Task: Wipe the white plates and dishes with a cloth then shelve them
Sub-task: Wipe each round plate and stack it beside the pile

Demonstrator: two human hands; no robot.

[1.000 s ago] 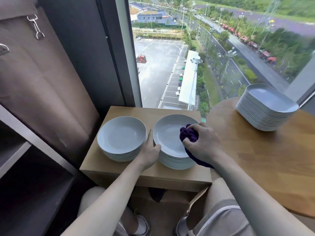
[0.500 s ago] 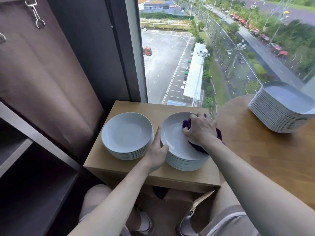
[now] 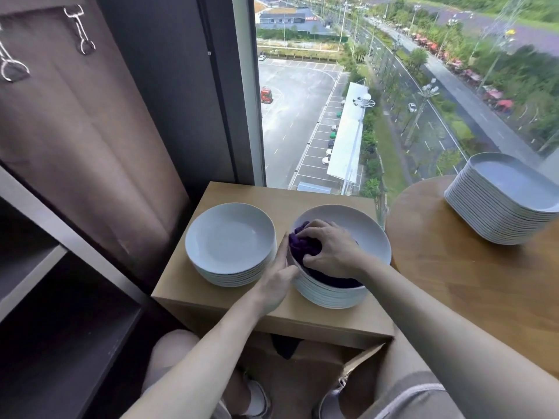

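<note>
Two bare hands are meeting over the right-hand stack (image 3: 332, 294) of round white plates. The left hand (image 3: 273, 285) is extending from the near left, its forearm lying diagonally across the lower part of the view. It is gripping the left rim of the top plate (image 3: 363, 234) - thumb hooked over the edge, fingers lying along the outside of the rim, in the narrow gap between the two stacks. The right hand (image 3: 329, 249) is extending from the near right, wrist bent leftward and knuckles up. Its fingers are curling down and clutching a bunched purple cloth (image 3: 302, 243), pressing it into the left half of that plate's hollow. More of the cloth is lying under the wrist, along the plate's near inner wall.

The plate being wiped is sitting on top of its stack, on the right part of a small wooden table (image 3: 242, 192). Just beside it, to the left, the left-hand stack (image 3: 231, 237) of matching plates is showing a bare white hollow. Well apart at the far right, a tall stack of squarish white dishes (image 3: 508, 195) is standing on a round wooden table (image 3: 453, 267). A dark shelf unit (image 3: 60, 297) is standing at the near left, with a brown curtain (image 3: 75, 116) behind it carrying metal clips (image 3: 81, 28). The person's knees and shoes are showing below the small table - and the window beyond is overlooking a car park and road
</note>
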